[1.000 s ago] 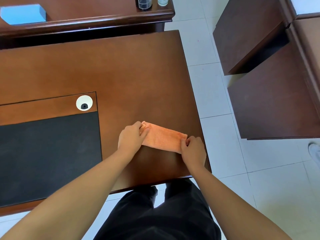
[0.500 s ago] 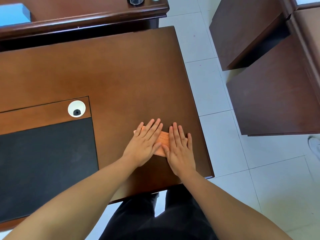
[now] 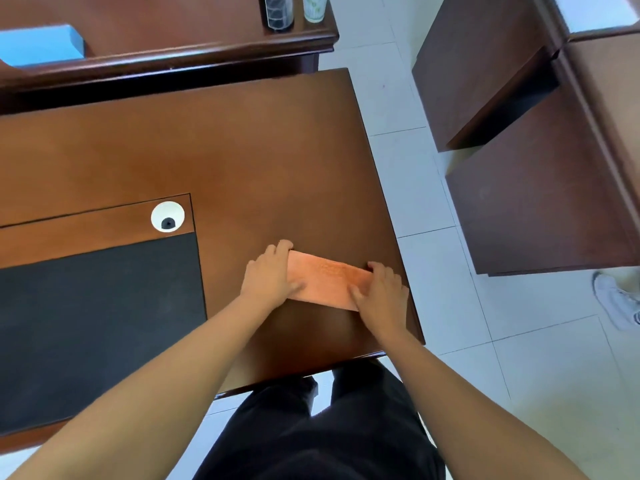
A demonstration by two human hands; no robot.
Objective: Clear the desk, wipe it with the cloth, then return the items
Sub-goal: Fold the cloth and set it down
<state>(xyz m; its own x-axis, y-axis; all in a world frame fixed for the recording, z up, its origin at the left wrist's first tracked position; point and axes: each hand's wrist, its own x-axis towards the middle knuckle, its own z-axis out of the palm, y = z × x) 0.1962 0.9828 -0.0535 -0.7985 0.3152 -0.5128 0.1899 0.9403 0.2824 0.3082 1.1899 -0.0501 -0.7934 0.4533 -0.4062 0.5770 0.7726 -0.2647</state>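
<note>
Head view: orange cloth [image 3: 327, 283] lies folded on the surface [image 3: 242, 161], near its near-right corner. Long axis runs left-right, tilted a bit so the right end sits nearer the person. Left hand [image 3: 268, 277] holds the left end, fingers curled over the far edge, thumb on top. Right hand [image 3: 381, 292] holds the right end the same way. So each grip is closed on its own end of the cloth, w/ the cloth stretched between them; neither hand is nearer than the other. Judging by this, a fold or a wipe stroke could go either way along that axis.

Hidden/unclear: both cloth ends under the hands, so fold count can't be told. Blue box [image 3: 41, 45] and two bottles [image 3: 278, 10] on the far desk [image 3: 173, 39] are cut off by the frame edge. A shoe [image 3: 616, 299] is at the right edge, its wearer out of view.
</note>
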